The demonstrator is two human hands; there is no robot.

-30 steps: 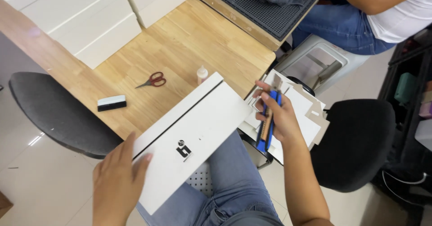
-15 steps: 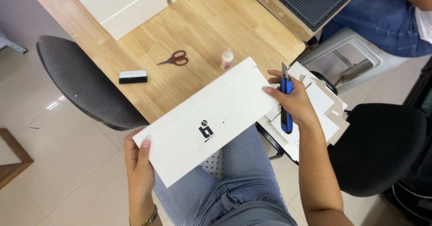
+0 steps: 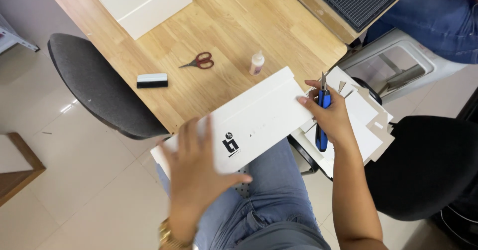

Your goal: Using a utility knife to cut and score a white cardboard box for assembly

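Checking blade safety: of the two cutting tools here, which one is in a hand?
The blue-handled utility knife, gripped in the right hand with blade up; the red-handled scissors lie untouched on the wooden table.

Bright, even light; floor glare at left; left hand [image 3: 196,173] motion-blurred.

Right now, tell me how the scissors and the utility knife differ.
The scissors have red handles; the utility knife has a blue and black body. The scissors lie flat and untouched on the wooden table; the utility knife is gripped in the right hand, off the table's edge. The scissors lie closed; the utility knife points up with its blade out. Both are cutting tools.
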